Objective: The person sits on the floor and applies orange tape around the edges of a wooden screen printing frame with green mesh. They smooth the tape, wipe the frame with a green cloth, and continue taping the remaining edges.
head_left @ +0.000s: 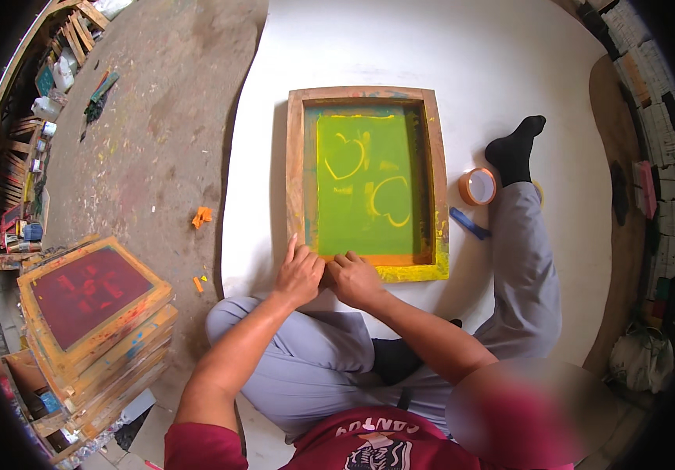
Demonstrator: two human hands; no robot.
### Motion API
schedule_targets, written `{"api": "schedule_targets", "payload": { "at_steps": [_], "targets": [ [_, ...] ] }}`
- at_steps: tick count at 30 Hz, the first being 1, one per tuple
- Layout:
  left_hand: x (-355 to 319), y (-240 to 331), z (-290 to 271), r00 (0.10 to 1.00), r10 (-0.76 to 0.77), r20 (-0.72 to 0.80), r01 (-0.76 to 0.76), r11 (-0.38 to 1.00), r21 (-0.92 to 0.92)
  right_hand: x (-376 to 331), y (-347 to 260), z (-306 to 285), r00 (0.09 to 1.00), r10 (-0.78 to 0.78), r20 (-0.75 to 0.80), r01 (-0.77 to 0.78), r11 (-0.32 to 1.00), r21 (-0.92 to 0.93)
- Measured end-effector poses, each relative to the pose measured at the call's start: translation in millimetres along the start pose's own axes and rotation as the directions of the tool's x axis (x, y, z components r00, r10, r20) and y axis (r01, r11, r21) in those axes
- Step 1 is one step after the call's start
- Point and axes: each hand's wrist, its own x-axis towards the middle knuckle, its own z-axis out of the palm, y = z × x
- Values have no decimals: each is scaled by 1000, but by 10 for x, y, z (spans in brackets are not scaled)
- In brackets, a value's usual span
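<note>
Green-meshed screen-printing frame (366, 184) lies flat on the white sheet (431, 47); left hand (300, 274) and right hand (355, 280) press curled fingers on its near edge (gripping nothing I can make out). Pushing harder risks tearing mesh; orange tape roll (477, 186) waits nearby.

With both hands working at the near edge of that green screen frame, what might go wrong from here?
The left hand and right hand press at the near rail of the wooden frame; a slip might poke the green mesh and harm its heart shapes. The orange tape roll and blue tool lie close by the outstretched leg, which might knock them away.
</note>
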Motion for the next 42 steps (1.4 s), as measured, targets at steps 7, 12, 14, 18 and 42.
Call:
{"api": "schedule_targets", "payload": {
  "at_steps": [7,12,14,18,42],
  "targets": [
    [18,44,-109,998,-34,62,36,998,-47,-269,375,-375,990,68,121,-60,996,-66],
    [73,-32,-227,996,-9,85,4,998,61,-57,288,-191,982,88,167,-55,979,-195],
    [42,-66,-133,993,11,115,-32,984,176,44,144,-100,993,53,102,-45,996,-76],
    [54,-60,-172,984,-1,178,-33,982,187,220,-104,-87,992,48,114,-48,999,4],
    [-94,-386,-235,836,-529,149,531,709,-463,463,-235,-113,937,203,283,-273,933,234]
  ]
}}
